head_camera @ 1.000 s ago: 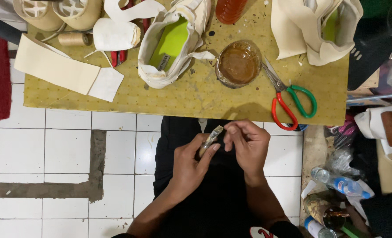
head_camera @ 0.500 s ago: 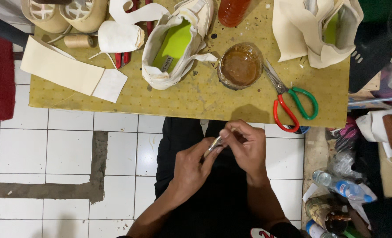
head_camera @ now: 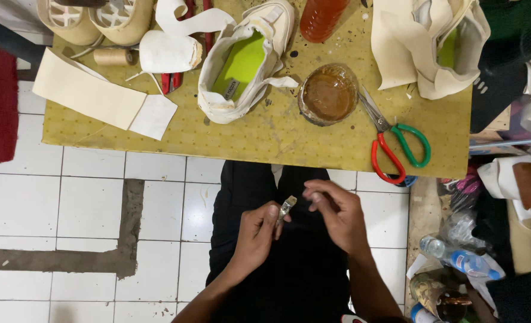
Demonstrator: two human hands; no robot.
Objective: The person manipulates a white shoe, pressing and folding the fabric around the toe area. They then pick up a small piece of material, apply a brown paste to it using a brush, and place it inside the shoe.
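Over my lap, my left hand (head_camera: 255, 234) grips a small brush (head_camera: 286, 207) with a pale bristle tip pointing up and to the right. My right hand (head_camera: 335, 213) hovers just to the right of the brush tip, fingers curled, thumb and forefinger pinched together, holding nothing that I can see. On the yellow table (head_camera: 265, 140) ahead stand a white shoe upper with a green insole (head_camera: 241, 63) and a round bowl of brown glue (head_camera: 328, 94).
Scissors with one red and one green handle (head_camera: 394, 146) lie at the table's right front. Cream sheets (head_camera: 89, 96), a thread spool (head_camera: 113, 57), an orange bottle (head_camera: 322, 17) and another shoe upper (head_camera: 429, 45) sit on the table. Plastic bottles (head_camera: 456, 257) clutter the floor right.
My hands have drawn slightly apart. The right hand has let go of the brush tip it was pinching, and the brush now stands in the left hand alone.
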